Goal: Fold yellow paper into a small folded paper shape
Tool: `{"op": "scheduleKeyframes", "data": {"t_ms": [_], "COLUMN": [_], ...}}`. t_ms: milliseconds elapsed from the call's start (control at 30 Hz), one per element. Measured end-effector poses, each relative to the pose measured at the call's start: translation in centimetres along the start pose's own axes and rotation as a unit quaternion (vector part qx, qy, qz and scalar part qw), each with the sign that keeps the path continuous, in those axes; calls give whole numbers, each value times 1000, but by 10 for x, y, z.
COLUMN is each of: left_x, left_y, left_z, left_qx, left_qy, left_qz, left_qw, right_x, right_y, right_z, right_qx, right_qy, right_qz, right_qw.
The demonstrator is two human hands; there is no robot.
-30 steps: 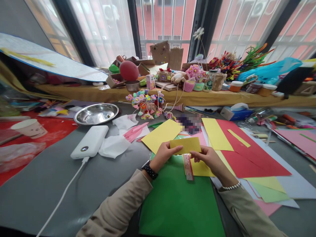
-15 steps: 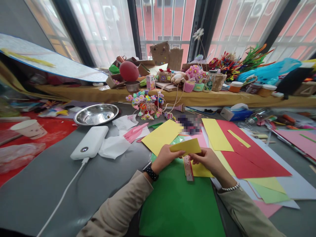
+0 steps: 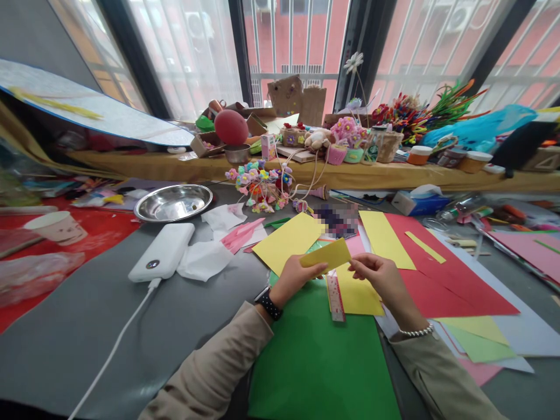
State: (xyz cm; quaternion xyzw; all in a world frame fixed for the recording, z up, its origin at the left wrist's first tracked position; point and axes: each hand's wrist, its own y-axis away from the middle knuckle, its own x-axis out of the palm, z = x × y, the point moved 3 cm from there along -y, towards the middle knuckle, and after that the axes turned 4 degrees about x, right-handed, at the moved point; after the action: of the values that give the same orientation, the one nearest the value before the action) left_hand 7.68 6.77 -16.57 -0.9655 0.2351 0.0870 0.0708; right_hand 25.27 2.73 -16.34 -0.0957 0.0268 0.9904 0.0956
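A folded-looking strip of yellow paper (image 3: 326, 254) is held up over the green sheet (image 3: 321, 367). My left hand (image 3: 295, 280) grips its left end, thumb in front and fingers behind. At the strip's right corner, the thumb and forefinger of my right hand (image 3: 380, 277) are pinched together, touching the paper's edge. Below the hands, a short patterned ruler (image 3: 336, 300) lies partly across another yellow piece of paper (image 3: 361, 294). Behind the left hand rests a larger yellow sheet (image 3: 286, 242).
Red card (image 3: 464, 286) with yellow strips lies to the right. On the left are a white power bank (image 3: 161, 254) with its cable, white tissues (image 3: 205, 261) and a metal plate (image 3: 174, 203). Pipe-cleaner flowers (image 3: 260, 184) stand at the back, below a crowded ledge.
My right hand has shifted slightly right, its fingers moving from behind the strip to its right corner. The left hand keeps its hold, and the strip tilts a little more.
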Motion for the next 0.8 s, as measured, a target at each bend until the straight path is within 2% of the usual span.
{"op": "scheduleKeyframes", "data": {"t_ms": [67, 200, 267, 467, 600, 667, 800], "left_x": [0, -2, -2, -1, 1, 2, 1], "left_y": [0, 0, 0, 1, 1, 1, -1], "left_z": [1, 2, 3, -1, 0, 1, 0], "left_qx": [0, -12, -20, -25, -15, -19, -21], "left_qy": [0, 10, 28, 4, 7, 20, 19], "left_qz": [-3, -12, -19, -4, 13, 7, -16], "left_qw": [1000, 1000, 999, 1000, 1000, 1000, 999], "right_x": [-3, -14, -17, 1, 13, 12, 2], "right_y": [0, -2, -3, -1, 3, 3, 1], "right_z": [-1, -2, -3, -2, 0, 1, 1], "right_qx": [-3, -18, -17, -6, -7, -11, -23], "right_qy": [3, -8, -25, -45, -5, 12, 12], "right_qz": [-14, -97, -113, -14, 79, 77, -17], "right_qw": [1000, 995, 993, 999, 997, 997, 1000]}}
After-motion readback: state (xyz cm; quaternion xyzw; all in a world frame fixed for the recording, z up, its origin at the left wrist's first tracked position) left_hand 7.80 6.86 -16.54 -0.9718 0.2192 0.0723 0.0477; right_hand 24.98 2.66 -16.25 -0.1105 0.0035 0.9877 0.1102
